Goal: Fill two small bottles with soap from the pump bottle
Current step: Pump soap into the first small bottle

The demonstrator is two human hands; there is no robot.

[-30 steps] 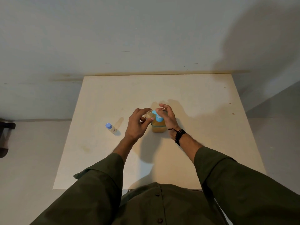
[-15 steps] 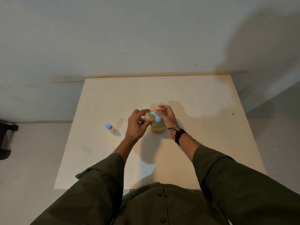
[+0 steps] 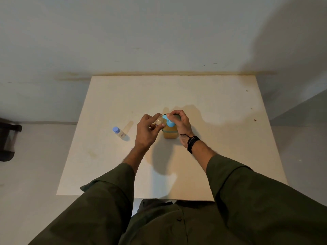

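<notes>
At the middle of the pale table (image 3: 221, 156) the pump bottle (image 3: 170, 133) of amber soap is stood upright, well clear of every edge, with bare tabletop seen all round it: wide to the right, wide toward the wall, and a broad strip toward the near edge crossed only by the two forearms. A small open bottle (image 3: 158, 121) is pinched in the curled fingers of the left hand (image 3: 146, 131) and held tilted, its mouth brought up just beside the blue spout. The blue pump head is covered by the right hand (image 3: 182, 123), fingers curled down over it from above. Off to the left, a second small bottle (image 3: 118, 132) with a blue cap is stood alone, apart from the hands and still short of the left edge. Compared with half a second ago, little is changed: both grips are kept, and the capped bottle is left where it was
</notes>
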